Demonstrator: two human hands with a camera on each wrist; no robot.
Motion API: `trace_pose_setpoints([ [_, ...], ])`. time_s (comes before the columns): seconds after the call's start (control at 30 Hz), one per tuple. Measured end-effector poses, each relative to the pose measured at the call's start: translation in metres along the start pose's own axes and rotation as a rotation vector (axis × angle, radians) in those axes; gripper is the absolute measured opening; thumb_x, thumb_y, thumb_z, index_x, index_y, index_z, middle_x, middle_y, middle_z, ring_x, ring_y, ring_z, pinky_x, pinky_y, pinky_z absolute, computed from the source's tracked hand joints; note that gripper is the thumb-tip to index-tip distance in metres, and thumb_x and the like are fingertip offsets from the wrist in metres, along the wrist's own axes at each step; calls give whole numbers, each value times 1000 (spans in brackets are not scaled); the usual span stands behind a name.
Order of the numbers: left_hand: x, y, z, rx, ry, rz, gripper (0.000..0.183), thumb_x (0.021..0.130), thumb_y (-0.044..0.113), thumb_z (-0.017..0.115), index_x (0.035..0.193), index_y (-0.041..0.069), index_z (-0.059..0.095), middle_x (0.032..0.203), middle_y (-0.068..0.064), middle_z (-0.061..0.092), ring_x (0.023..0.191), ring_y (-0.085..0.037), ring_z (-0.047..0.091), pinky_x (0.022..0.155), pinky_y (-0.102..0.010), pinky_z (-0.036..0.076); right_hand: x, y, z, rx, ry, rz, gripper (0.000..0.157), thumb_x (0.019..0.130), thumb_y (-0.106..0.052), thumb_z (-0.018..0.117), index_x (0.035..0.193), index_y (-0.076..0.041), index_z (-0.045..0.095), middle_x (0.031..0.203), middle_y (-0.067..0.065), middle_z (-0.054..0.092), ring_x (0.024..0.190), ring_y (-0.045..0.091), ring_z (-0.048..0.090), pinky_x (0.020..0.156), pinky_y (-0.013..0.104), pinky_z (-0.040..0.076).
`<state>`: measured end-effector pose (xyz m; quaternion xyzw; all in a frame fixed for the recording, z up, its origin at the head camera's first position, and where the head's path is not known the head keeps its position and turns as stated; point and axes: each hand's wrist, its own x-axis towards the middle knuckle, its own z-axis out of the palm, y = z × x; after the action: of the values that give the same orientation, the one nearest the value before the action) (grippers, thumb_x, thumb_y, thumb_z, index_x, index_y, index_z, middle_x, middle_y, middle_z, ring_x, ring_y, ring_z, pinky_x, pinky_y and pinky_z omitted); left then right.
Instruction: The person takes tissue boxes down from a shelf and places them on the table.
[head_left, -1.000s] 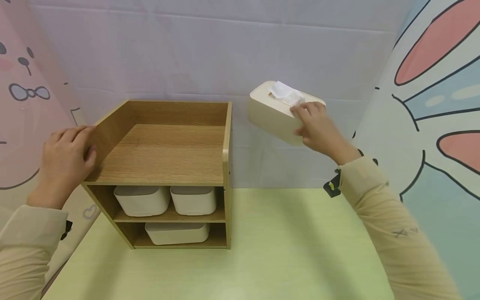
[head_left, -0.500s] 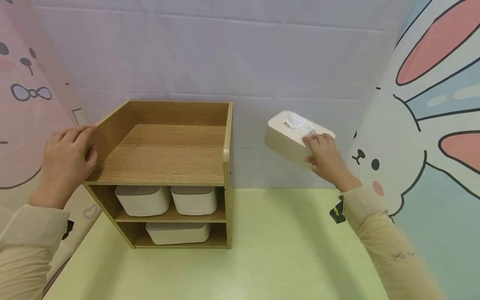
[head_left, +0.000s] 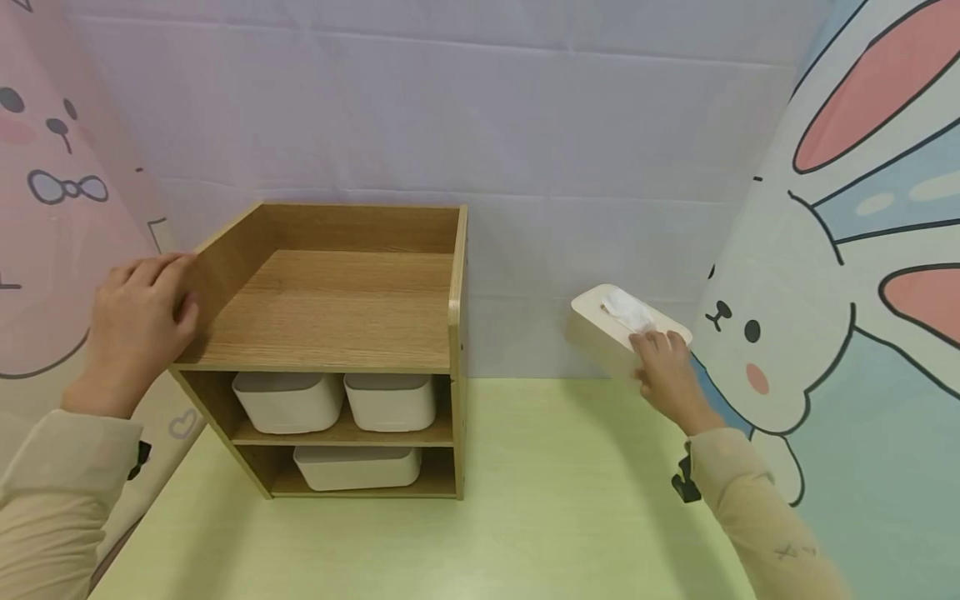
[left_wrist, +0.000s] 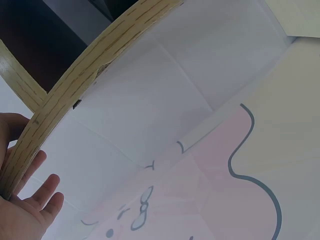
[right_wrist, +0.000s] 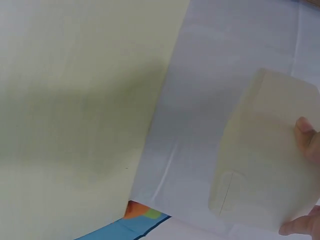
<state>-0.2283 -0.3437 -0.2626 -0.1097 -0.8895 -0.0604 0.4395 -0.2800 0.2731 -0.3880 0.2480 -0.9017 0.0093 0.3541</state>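
Tissue box [head_left: 603, 340]: one, held up over the far right of the table [head_left: 540, 500], apart from its top. Your right hand [head_left: 665, 375] has fingers and thumb closed on the near right side. Wooden shelf unit [head_left: 337, 312]: one, at left; your left hand [head_left: 138, 325] grips its left side panel [head_left: 236, 267]. White bins [head_left: 287, 404]: two on the middle level, one below. Progress, as judged — box in hand, done; box set down, not yet.
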Motion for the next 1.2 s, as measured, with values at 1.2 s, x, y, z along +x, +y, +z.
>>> trace_pose_setpoints([
  [1.2, 0, 2, -1, -11, 17, 9, 39, 76, 1, 55, 115, -2, 56, 110, -26, 57, 102, -45, 47, 85, -57, 35, -115, -6, 47, 50, -168, 484, 46, 68, 1, 69, 108, 6, 47, 105, 38, 47, 96, 66, 36, 67, 77, 32],
])
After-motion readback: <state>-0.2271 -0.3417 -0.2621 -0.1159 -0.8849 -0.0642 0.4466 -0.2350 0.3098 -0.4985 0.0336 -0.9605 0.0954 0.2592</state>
